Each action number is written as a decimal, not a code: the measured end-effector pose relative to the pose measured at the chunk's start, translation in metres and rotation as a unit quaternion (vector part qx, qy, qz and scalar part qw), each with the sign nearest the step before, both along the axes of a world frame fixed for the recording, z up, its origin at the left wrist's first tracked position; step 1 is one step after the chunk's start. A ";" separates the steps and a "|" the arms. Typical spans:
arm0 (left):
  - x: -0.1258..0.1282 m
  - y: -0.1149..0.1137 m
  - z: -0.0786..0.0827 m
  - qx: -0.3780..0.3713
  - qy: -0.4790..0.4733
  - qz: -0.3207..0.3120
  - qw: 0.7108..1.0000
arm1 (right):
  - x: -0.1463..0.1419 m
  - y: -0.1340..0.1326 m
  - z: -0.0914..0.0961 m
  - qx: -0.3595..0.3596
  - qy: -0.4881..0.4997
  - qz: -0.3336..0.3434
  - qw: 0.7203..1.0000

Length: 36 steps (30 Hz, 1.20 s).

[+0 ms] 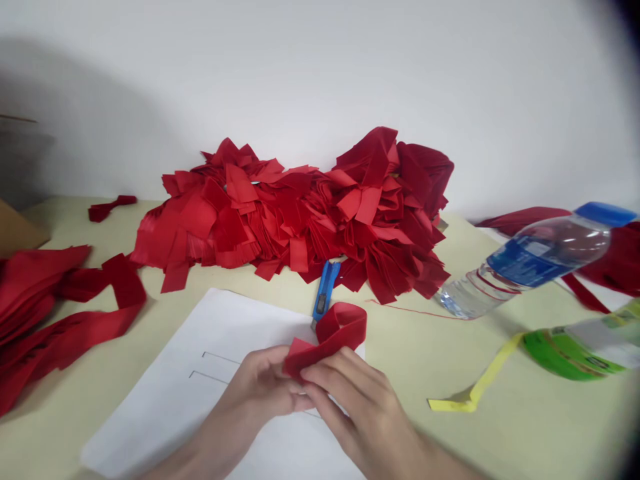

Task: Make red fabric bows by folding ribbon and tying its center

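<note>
A short red fabric strip (336, 333) is folded into a loop above a white paper sheet (210, 353) with drawn lines. My left hand (263, 390) pinches the strip's near end from the left. My right hand (357, 400) pinches the same end from the right, fingers pressed together over it. Just behind the loop lies a blue utility knife (325, 288). A big heap of cut red strips (300, 213) sits against the wall beyond the knife.
Long red fabric bands (55, 307) lie at the left, with more red cloth (615, 260) at the far right. A water bottle (530, 263) leans at the right. A green package (575, 347) and a yellow tape strip (475, 390) lie nearby. A cardboard box (15, 230) stands far left.
</note>
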State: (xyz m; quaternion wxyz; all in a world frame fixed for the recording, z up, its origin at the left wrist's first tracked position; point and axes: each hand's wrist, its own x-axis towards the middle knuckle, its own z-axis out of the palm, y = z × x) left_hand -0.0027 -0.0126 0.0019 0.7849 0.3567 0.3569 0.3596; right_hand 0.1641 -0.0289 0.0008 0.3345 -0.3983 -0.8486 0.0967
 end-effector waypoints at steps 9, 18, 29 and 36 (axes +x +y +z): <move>-0.010 -0.005 0.006 0.218 0.282 -0.094 0.930 | 0.022 0.017 0.031 -0.131 0.028 0.051 0.990; -0.053 0.032 0.011 0.262 0.341 -0.008 0.903 | 0.051 0.036 0.022 -0.485 0.150 0.054 0.860; -0.067 0.051 -0.002 0.131 0.223 0.140 0.956 | 0.083 0.050 0.023 -0.541 0.292 0.085 0.784; -0.063 0.050 0.002 0.197 0.331 0.106 0.917 | 0.083 0.052 0.028 -0.468 0.254 -0.080 0.843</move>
